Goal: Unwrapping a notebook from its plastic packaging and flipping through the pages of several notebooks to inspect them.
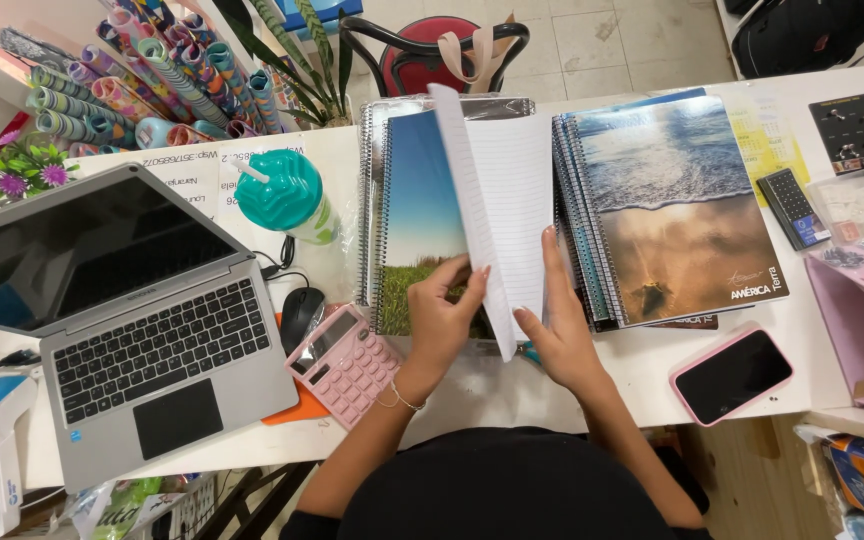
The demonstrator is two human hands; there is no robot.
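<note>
An open spiral notebook [422, 210] with a blue-sky and green-grass cover lies on the white desk [642, 375] in front of me. Its lined white pages [497, 200] stand upright, fanned between my hands. My left hand [444, 315] grips the lower edge of the pages from the left, thumb and fingers curled on them. My right hand [557, 325] holds the same pages from the right, fingers stretched up along the paper. A thin bracelet circles my left wrist.
A stack of spiral notebooks [667, 205] with a beach cover lies right of the open one. A pink phone [732, 375], pink calculator [344, 365], black mouse [300, 315], grey laptop [142, 310] and teal-lidded cup [287, 195] share the desk. Wrapping-paper rolls [142, 80] stand at back left.
</note>
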